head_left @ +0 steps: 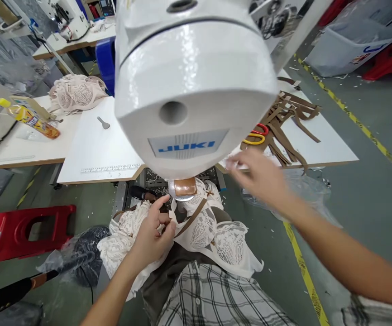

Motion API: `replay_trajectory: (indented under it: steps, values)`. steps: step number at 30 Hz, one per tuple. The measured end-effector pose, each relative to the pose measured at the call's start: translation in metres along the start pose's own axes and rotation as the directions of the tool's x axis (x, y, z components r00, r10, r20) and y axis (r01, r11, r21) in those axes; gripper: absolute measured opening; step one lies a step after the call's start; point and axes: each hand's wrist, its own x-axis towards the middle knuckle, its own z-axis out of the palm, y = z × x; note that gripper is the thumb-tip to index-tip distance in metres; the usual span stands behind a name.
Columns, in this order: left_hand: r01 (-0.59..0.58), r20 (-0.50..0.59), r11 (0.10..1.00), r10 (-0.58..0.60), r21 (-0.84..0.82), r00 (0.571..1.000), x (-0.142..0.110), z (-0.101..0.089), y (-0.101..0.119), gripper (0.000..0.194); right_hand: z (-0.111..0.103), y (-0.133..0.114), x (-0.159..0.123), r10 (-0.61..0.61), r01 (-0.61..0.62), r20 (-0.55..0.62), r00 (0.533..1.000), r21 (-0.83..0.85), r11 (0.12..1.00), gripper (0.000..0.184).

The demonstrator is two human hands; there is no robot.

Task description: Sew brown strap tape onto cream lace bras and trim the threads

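A white Juki sewing machine head (189,77) fills the upper middle of the view. Under its needle area lies a cream lace garment (212,231) with a brown strap (191,222) across it, resting on my lap. My left hand (153,233) pinches the lace and strap end just below the machine's foot, fingers closed. My right hand (257,174) is blurred by motion, stretched toward the table edge on the right, near a pile of brown straps (284,122) and red and yellow scissors (255,134).
White tables (97,149) flank the machine. A bottle (29,118) and a heap of lace garments (77,93) lie at left. A red stool (22,231) stands on the floor at left. A grey bin (345,43) sits at the back right beyond yellow floor tape (362,127).
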Motion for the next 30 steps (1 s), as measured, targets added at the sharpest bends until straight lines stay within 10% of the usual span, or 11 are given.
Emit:
replay_trajectory:
  steps: [5,15,21,25,30]
  values:
    - [-0.035,0.044,0.996,0.032,0.078,0.999,-0.003,0.003,0.001,0.073,0.031,-0.085,-0.052,-0.422,0.23,0.299,0.856,0.511,0.828,0.04]
    - [-0.029,0.128,0.998,0.021,0.062,0.992,-0.007,0.009,-0.004,0.08,0.059,-0.089,-0.043,-0.623,0.592,0.008,0.782,0.3,0.748,0.022]
    - [-0.012,0.098,0.999,0.016,-0.038,0.995,-0.008,0.009,-0.004,0.053,0.057,-0.068,-0.044,-0.217,0.191,0.019,0.976,0.405,0.894,0.017]
    - [-0.034,0.107,0.998,0.039,-0.048,0.993,-0.006,0.013,-0.002,0.055,0.044,-0.079,-0.045,-0.448,0.229,0.135,0.884,0.71,0.666,0.029]
    - [-0.065,0.12,0.998,0.067,-0.021,0.991,-0.004,0.016,0.001,0.055,0.049,-0.091,-0.044,-0.558,0.387,0.012,0.83,0.707,0.592,0.019]
